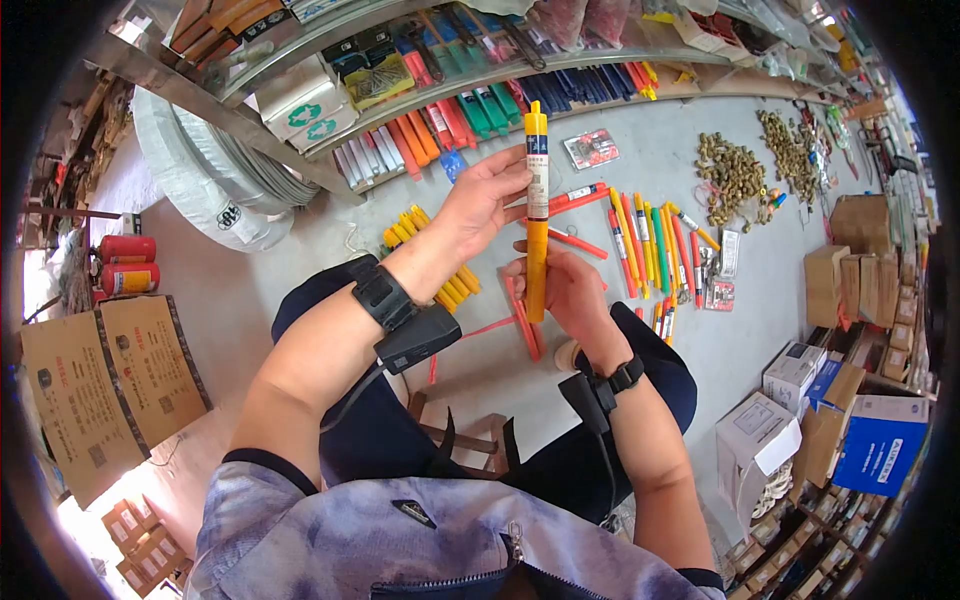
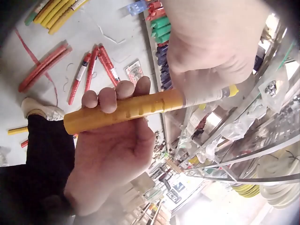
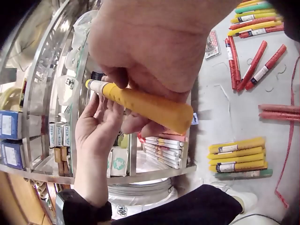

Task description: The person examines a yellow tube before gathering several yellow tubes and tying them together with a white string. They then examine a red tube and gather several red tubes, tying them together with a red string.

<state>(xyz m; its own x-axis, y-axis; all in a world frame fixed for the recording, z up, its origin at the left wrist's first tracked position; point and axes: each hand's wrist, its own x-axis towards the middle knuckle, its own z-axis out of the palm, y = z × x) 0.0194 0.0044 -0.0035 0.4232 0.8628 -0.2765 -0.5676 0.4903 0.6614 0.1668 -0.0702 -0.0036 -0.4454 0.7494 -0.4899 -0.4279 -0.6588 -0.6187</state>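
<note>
Both hands hold one long yellow tube (image 1: 537, 262), which has a white and dark blue label around its upper part and a bright yellow top end. My left hand (image 1: 482, 205) pinches the labelled part between thumb and fingers. Lower down, my right hand (image 1: 572, 295) wraps its fingers around the plain yellow part. In the left wrist view the fingers of the right hand (image 2: 110, 145) curl over the tube (image 2: 136, 107). The right wrist view shows the tube's wide lower end (image 3: 180, 117) sticking out past the right hand, with the left hand (image 3: 101, 124) behind.
On the floor lie a row of red, yellow and green tubes (image 1: 655, 245), a yellow bundle (image 3: 236, 154), loose red tubes (image 2: 96, 65) and brass fittings (image 1: 735, 175). A metal shelf (image 1: 400, 105) spans the front. Cardboard boxes (image 1: 115, 380) stand left, a white box (image 1: 757, 432) right.
</note>
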